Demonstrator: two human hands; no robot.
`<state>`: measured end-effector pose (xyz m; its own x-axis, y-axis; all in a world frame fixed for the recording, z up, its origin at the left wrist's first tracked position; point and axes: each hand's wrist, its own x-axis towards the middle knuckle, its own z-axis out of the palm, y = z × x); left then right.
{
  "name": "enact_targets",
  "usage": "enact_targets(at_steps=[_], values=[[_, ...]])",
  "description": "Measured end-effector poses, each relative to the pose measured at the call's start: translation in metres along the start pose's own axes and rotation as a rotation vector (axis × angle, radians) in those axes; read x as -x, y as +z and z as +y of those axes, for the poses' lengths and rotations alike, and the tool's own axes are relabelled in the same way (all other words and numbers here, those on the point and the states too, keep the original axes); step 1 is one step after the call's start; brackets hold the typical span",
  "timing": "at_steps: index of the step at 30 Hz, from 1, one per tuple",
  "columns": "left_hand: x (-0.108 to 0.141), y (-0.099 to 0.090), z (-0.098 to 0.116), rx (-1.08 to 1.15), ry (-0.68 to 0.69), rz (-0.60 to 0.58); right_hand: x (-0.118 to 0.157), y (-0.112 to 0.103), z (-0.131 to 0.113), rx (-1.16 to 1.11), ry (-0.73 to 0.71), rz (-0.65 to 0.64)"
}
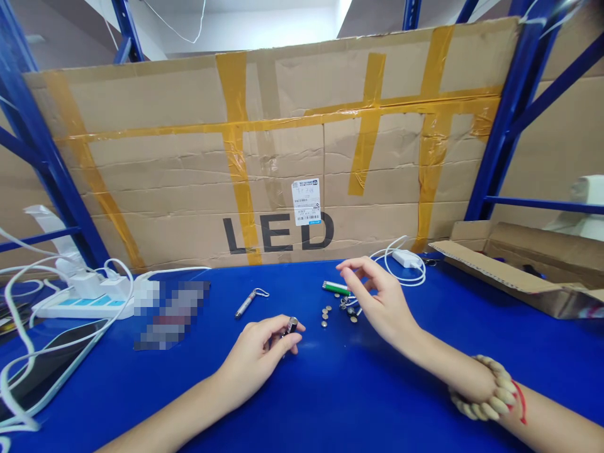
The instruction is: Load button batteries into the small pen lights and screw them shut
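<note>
My left hand is closed around a short dark cylinder with a shiny metal end, which looks like a small keychain flashlight; the fingers cover most of it. Raised to the right, my right hand has its thumb and index fingertip brought together in a pinch. Whatever may be between those tips is too small to make out. Several button cells lie on the blue table between the hands. Behind them rests a green flashlight, beside a small cluster of metal clips partly hidden by my right hand.
A silver keychain flashlight with a clip lies left of centre. At far left are a white power strip, looping cables and a phone. A white adapter and an open cardboard box stand at right. Taped cardboard walls the back.
</note>
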<state>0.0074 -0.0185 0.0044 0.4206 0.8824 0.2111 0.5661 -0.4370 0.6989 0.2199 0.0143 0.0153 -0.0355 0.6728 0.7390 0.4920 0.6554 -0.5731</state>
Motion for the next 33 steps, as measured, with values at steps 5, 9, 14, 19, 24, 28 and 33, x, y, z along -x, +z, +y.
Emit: enact_targets(at_steps=[5,9,14,19,24,28,33], values=[[0.002,0.0,0.001,0.017,-0.003,0.004,-0.007,-0.006,0.019,0.409,-0.098,-0.245],[0.003,0.0,0.002,0.022,-0.002,0.01,-0.012,-0.011,0.022,0.619,0.029,-0.433],[0.002,0.0,0.002,0.01,0.0,0.014,-0.013,-0.013,0.025,0.632,0.12,-0.493],[0.002,0.0,0.003,0.015,-0.011,0.013,-0.007,-0.005,0.035,0.538,0.148,-0.57],[0.002,0.0,0.003,0.019,-0.018,0.017,-0.007,-0.001,0.036,0.455,0.174,-0.598],[0.001,0.0,0.003,0.028,-0.023,0.013,-0.006,-0.001,0.035,0.417,0.182,-0.619],[0.002,0.0,0.005,0.022,-0.031,0.011,-0.004,0.0,0.032,0.465,0.187,-0.61]])
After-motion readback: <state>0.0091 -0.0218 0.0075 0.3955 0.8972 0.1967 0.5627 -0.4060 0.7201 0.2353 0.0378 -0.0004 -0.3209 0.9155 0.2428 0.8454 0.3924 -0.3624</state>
